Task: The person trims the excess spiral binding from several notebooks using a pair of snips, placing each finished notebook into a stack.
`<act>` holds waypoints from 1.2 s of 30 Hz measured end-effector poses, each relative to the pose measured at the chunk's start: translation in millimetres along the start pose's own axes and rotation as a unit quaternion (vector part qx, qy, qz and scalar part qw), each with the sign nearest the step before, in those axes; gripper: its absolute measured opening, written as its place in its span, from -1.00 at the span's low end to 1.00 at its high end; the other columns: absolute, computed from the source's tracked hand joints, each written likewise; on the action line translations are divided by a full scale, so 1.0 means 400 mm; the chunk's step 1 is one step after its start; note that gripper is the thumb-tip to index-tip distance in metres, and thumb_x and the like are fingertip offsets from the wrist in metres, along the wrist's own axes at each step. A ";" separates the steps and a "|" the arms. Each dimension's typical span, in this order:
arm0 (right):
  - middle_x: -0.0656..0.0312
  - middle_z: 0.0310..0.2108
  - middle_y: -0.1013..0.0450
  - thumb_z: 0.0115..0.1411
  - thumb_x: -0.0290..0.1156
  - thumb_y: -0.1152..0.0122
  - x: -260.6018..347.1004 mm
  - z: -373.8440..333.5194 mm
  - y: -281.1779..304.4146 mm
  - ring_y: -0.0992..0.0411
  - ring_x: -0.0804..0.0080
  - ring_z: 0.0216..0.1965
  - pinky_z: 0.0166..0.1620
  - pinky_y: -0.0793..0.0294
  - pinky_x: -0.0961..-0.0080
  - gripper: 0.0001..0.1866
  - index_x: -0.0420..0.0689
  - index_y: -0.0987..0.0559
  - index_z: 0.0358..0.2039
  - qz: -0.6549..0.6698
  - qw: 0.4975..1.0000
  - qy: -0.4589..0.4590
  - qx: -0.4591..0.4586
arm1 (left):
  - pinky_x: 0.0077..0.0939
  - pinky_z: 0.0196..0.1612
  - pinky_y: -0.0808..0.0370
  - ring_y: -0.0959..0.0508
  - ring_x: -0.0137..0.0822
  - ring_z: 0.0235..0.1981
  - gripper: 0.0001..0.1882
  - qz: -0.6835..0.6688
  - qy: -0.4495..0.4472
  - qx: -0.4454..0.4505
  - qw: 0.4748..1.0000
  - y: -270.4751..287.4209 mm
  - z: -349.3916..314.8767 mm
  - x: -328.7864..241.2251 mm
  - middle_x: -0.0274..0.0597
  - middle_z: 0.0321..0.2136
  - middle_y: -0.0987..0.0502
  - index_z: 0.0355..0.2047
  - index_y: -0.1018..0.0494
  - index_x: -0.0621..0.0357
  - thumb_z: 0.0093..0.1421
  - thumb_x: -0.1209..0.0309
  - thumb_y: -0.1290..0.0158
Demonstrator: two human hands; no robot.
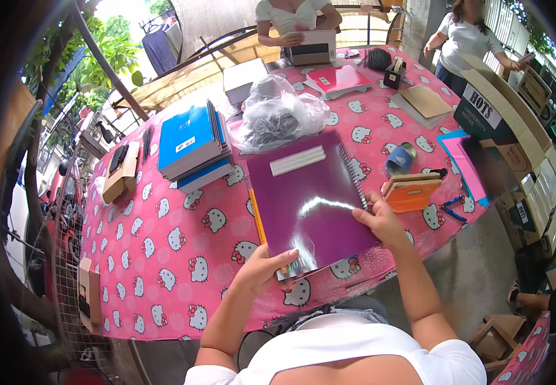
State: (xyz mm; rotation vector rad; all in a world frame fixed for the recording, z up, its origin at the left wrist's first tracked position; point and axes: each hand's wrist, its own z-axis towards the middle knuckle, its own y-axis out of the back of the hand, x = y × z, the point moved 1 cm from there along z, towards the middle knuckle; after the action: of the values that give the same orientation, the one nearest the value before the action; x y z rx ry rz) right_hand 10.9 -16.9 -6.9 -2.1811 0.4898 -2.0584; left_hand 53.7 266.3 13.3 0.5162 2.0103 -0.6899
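Over the near side of the table I hold a purple spiral notebook point(290, 212) with both hands. My left hand point(262, 269) grips its lower left corner, thumb on top of the glossy cover. My right hand point(382, 221) closes on the right edge beside the wire spiral, thumb also on the cover. White strips point(297, 161) lie across the upper cover. An orange spiral point(256, 218) shows along the left edge, so a second notebook seems to lie underneath; most of it is hidden.
Left of the notebook sits a stack of blue notebooks point(191, 138). Beyond are a plastic bag point(281, 115), red folders point(339, 78) and a tape dispenser point(394, 74). An orange case point(411, 194) and blue-handled pliers point(452, 210) lie at right, near cardboard boxes point(493, 112). Two people stand across the table.
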 end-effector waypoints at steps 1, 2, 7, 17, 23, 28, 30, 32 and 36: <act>0.17 -0.19 -0.45 0.12 -0.17 -0.28 -0.031 0.019 0.020 -0.43 0.44 -0.16 -0.06 -0.40 0.50 -0.49 -0.22 -0.37 -0.05 -0.221 0.973 -0.066 -0.014 | -0.53 -0.57 -0.53 -0.56 -0.27 -0.63 -0.33 0.095 0.068 -0.067 0.991 0.007 -0.003 0.010 -0.04 -0.36 -0.52 0.01 -0.23 0.35 0.07 0.18 -0.26; 0.11 -0.18 -0.45 0.05 0.00 -0.33 -0.066 0.035 0.040 -0.45 0.36 -0.18 -0.07 -0.42 0.46 -0.37 -0.25 -0.40 -0.06 -0.429 0.894 -0.127 -0.025 | -0.50 -0.53 -0.51 -0.56 -0.33 -0.55 -0.27 0.328 0.079 -0.145 0.930 0.047 0.004 0.044 -0.08 -0.41 -0.50 0.06 -0.18 0.32 0.06 0.15 -0.27; 0.09 -0.31 -0.49 -0.02 0.21 -0.30 -0.213 0.135 0.160 -0.48 0.38 -0.32 -0.23 -0.47 0.44 -0.23 -0.33 -0.48 -0.14 -0.557 0.826 -0.003 -0.085 | -0.40 -0.23 -0.53 -0.57 -0.24 -0.23 -0.15 0.312 0.022 -0.324 0.893 0.241 0.093 0.110 0.03 -0.15 -0.47 0.09 -0.18 0.43 0.07 -0.04 -0.20; 0.04 -0.20 -0.50 -0.09 0.24 -0.36 -0.211 0.220 0.062 -0.49 0.35 -0.16 -0.17 -0.51 0.42 -0.11 -0.38 -0.46 -0.06 -0.299 0.925 -0.229 0.049 | -0.21 -0.18 -0.56 -0.56 -0.21 -0.17 -0.28 -0.032 0.106 -0.206 0.972 0.174 0.256 0.079 -0.03 -0.18 -0.51 0.03 -0.33 0.29 0.04 -0.01 -0.24; -0.11 -0.01 -0.37 -0.14 0.26 -0.37 -0.204 0.176 0.106 -0.44 0.21 -0.03 -0.07 -0.50 0.27 0.06 -0.42 -0.27 0.09 -0.127 0.957 -0.260 -0.012 | -0.20 -0.21 -0.56 -0.57 -0.19 -0.26 -0.39 -0.117 0.021 -0.105 0.987 0.108 0.282 0.095 -0.07 -0.23 -0.48 0.01 -0.25 0.21 0.00 0.33 -0.27; 0.02 -0.02 -0.39 -0.07 0.06 -0.42 -0.242 0.103 0.155 -0.43 0.30 -0.06 -0.04 -0.48 0.34 -0.09 -0.29 -0.27 0.12 -0.067 0.982 -0.170 -0.047 | -0.27 -0.19 -0.56 -0.54 -0.27 -0.25 -0.32 -0.063 -0.101 -0.124 0.985 0.007 0.234 0.077 -0.13 -0.24 -0.44 -0.01 -0.15 0.20 -0.12 0.58 -0.28; 0.09 -0.04 -0.40 -0.02 -0.08 -0.44 -0.235 0.074 0.182 -0.42 0.33 -0.07 0.00 -0.45 0.35 -0.18 -0.24 -0.27 0.12 -0.018 0.986 -0.150 -0.077 | -0.35 -0.12 -0.53 -0.51 -0.32 -0.19 -0.29 0.038 -0.166 -0.135 0.976 -0.033 0.215 0.052 -0.16 -0.24 -0.43 -0.06 -0.16 0.18 -0.20 0.66 -0.29; 0.03 0.04 -0.35 -0.09 -0.25 -0.51 -0.168 -0.005 0.158 -0.36 0.29 0.03 0.02 -0.42 0.33 -0.11 -0.26 -0.22 0.17 0.117 0.987 -0.109 0.030 | -0.37 -0.09 -0.52 -0.50 -0.33 -0.18 -0.27 0.058 -0.208 -0.093 0.972 -0.061 0.168 0.026 -0.16 -0.23 -0.42 -0.06 -0.16 0.17 -0.23 0.66 -0.31; 0.14 -0.08 -0.44 -0.14 -0.44 -0.51 -0.095 -0.173 0.153 -0.41 0.36 -0.05 0.00 -0.43 0.38 -0.27 -0.24 -0.36 0.06 0.073 0.992 -0.001 -0.100 | -0.35 0.03 -0.43 -0.46 -0.32 -0.09 -0.15 0.065 -0.286 0.018 0.956 -0.128 0.163 0.012 -0.17 -0.15 -0.42 0.03 -0.14 0.19 -0.28 0.64 -0.35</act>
State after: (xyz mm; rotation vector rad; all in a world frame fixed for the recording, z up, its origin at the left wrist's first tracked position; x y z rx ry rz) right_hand -68.5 -53.3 -55.3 -2.1760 0.8630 -2.0075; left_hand 62.1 185.7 -4.8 0.4063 1.4113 -0.7004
